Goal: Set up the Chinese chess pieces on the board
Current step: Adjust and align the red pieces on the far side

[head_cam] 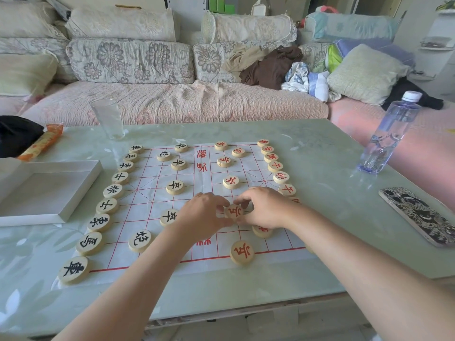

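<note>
Head camera: we look down on a paper board (152, 173) spread on a pale green tabletop (320, 168), with the set-up of the Chinese chess pieces nearly complete. Black pieces line the left edge, from the black chariot (73, 269) in the near corner to the far end. The red back row (275, 166) runs down the right edge.

Both hands meet near the middle of the board. The left hand (204, 212) and right hand (263, 207) each have their grip clamped on one red soldier piece (234, 211), fingertips pinching it from either side as it sits on or just above the paper. We judge it is being seated on its point in the red soldier line.

Trouble could come from the crowding. A black soldier (169, 217) lies just beside the left wrist, and another red piece (262, 231) is half hidden under the right hand. A careless withdrawal could knock either off its crossing. The board looks thin and loose, so a dragging palm might shift or crease it and skew every row. A water bottle (389, 134) and a phone (418, 215) sit well apart to the right.
</note>
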A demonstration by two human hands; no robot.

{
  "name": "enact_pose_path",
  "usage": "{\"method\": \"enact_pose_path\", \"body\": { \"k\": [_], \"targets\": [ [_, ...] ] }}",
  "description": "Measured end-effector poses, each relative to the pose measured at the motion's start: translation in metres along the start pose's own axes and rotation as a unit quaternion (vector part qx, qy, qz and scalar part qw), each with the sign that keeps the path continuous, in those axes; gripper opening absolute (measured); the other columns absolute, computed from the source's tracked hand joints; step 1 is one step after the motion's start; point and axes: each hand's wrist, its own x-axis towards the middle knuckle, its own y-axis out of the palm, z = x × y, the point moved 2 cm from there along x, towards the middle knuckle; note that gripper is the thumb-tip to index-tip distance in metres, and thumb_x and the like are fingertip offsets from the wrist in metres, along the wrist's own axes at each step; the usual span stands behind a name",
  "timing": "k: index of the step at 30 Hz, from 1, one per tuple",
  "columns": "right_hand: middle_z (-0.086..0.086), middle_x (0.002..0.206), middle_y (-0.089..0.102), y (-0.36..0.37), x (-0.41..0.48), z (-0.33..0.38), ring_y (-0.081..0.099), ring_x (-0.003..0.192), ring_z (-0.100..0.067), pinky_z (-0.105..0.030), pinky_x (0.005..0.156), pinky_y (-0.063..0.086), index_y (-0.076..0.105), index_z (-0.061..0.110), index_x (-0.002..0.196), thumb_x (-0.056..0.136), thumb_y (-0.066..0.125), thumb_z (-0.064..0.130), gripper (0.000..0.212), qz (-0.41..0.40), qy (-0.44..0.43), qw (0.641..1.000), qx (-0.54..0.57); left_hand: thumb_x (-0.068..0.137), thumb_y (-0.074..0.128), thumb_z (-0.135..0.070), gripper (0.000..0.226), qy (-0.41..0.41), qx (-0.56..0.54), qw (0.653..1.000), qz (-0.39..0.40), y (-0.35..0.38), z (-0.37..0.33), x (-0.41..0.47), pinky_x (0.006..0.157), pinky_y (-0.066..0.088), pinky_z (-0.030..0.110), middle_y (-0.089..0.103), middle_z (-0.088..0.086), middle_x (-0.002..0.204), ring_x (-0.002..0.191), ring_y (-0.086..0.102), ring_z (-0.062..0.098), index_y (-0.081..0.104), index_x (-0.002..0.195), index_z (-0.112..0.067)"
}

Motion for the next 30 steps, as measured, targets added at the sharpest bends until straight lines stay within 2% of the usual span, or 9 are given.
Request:
{"method": "enact_pose_path", "body": {
  "k": [7, 12, 14, 16, 20, 24, 26, 28, 30],
  "targets": [
    [0.017, 0.104, 0.059, 0.001, 0.001, 0.000, 0.050, 0.082, -0.005, -0.019, 0.061, 0.034, 0.066, 0.040, 0.118, 0.080, 0.072, 0.047, 0.039, 0.006, -0.002, 1.000, -0.009, 0.074, 0.074, -0.052, 0.042, -0.003, -0.005, 1.000, -0.004, 0.002, 0.001, 0.002, 0.080, 0.048, 0.029, 0.060, -0.018, 0.096, 0.096, 0.050, 0.008, 0.064, 0.111, -0.036],
    [0.013, 0.124, 0.061, -0.001, 0.004, -0.001, 0.057, 0.108, -0.011, -0.028, 0.088, 0.048, 0.061, 0.038, 0.130, 0.079, 0.075, 0.041, 0.053, 0.022, 0.009, 1.000, -0.004, 0.073, 0.074, -0.052, 0.046, -0.001, 0.004, 1.000, 0.001, 0.002, 0.001, 0.002, 0.081, 0.048, 0.029, 0.061, -0.016, 0.100, 0.100, 0.052, 0.010, 0.062, 0.114, -0.034],
    [0.017, 0.121, 0.060, -0.004, 0.004, -0.002, 0.056, 0.102, -0.006, -0.023, 0.084, 0.046, 0.058, 0.037, 0.134, 0.078, 0.077, 0.041, 0.060, 0.030, 0.013, 0.999, 0.015, 0.072, 0.075, -0.052, 0.057, -0.007, 0.000, 1.000, 0.017, 0.001, 0.002, 0.003, 0.081, 0.047, 0.028, 0.061, -0.015, 0.104, 0.098, 0.052, 0.009, 0.058, 0.123, -0.032],
    [0.020, 0.114, 0.059, -0.010, 0.005, -0.003, 0.056, 0.096, -0.003, -0.019, 0.077, 0.043, 0.058, 0.037, 0.134, 0.080, 0.074, 0.041, 0.056, 0.012, 0.021, 0.998, 0.064, 0.073, 0.076, -0.049, 0.067, -0.024, -0.024, 0.998, 0.047, -0.003, 0.002, 0.005, 0.078, 0.046, 0.025, 0.060, -0.014, 0.107, 0.093, 0.052, 0.010, 0.051, 0.132, -0.028],
    [0.015, 0.113, 0.059, -0.019, 0.015, -0.008, 0.057, 0.084, -0.002, -0.019, 0.068, 0.042, 0.062, 0.038, 0.125, 0.089, 0.064, 0.035, 0.037, -0.076, 0.044, 0.992, 0.089, 0.083, 0.071, -0.037, 0.057, -0.033, -0.034, 0.998, 0.046, -0.014, 0.002, 0.018, 0.074, 0.045, 0.023, 0.059, -0.012, 0.109, 0.092, 0.055, 0.011, 0.049, 0.134, -0.025],
    [0.007, 0.123, 0.057, -0.017, 0.036, -0.010, 0.057, 0.107, -0.014, -0.030, 0.090, 0.045, 0.058, 0.028, 0.132, 0.092, 0.061, 0.036, 0.042, -0.104, 0.060, 0.991, 0.058, 0.085, 0.069, -0.027, 0.037, -0.055, -0.103, 0.990, 0.078, -0.020, 0.002, 0.037, 0.059, 0.045, 0.019, 0.061, -0.011, 0.102, 0.080, 0.059, 0.012, 0.055, 0.119, -0.027],
    [0.004, 0.130, 0.055, -0.015, 0.049, -0.014, 0.055, 0.114, -0.017, -0.032, 0.095, 0.045, 0.054, 0.028, 0.136, 0.093, 0.058, 0.031, 0.044, -0.105, 0.076, 0.990, 0.051, 0.086, 0.066, -0.019, 0.031, -0.069, -0.136, 0.984, 0.097, -0.022, 0.002, 0.048, 0.057, 0.047, 0.022, 0.062, -0.008, 0.100, 0.075, 0.059, 0.012, 0.057, 0.115, -0.026],
    [0.003, 0.133, 0.054, -0.015, 0.060, -0.018, 0.055, 0.117, -0.017, -0.031, 0.097, 0.045, 0.053, 0.028, 0.138, 0.092, 0.055, 0.020, 0.046, -0.103, 0.086, 0.990, 0.049, 0.088, 0.056, -0.012, 0.027, -0.074, -0.131, 0.987, 0.059, -0.024, 0.004, 0.060, 0.055, 0.044, 0.022, 0.061, -0.006, 0.100, 0.073, 0.056, 0.011, 0.058, 0.111, -0.026],
    [0.004, 0.133, 0.054, -0.016, 0.067, -0.020, 0.054, 0.118, -0.016, -0.029, 0.098, 0.044, 0.051, 0.028, 0.139, 0.091, 0.057, 0.020, 0.049, -0.095, 0.086, 0.991, 0.048, 0.088, 0.048, -0.006, 0.034, -0.071, -0.095, 0.993, 0.002, -0.024, 0.006, 0.070, 0.055, 0.043, 0.021, 0.058, -0.006, 0.103, 0.078, 0.054, 0.010, 0.057, 0.114, -0.025]
  ]
}}
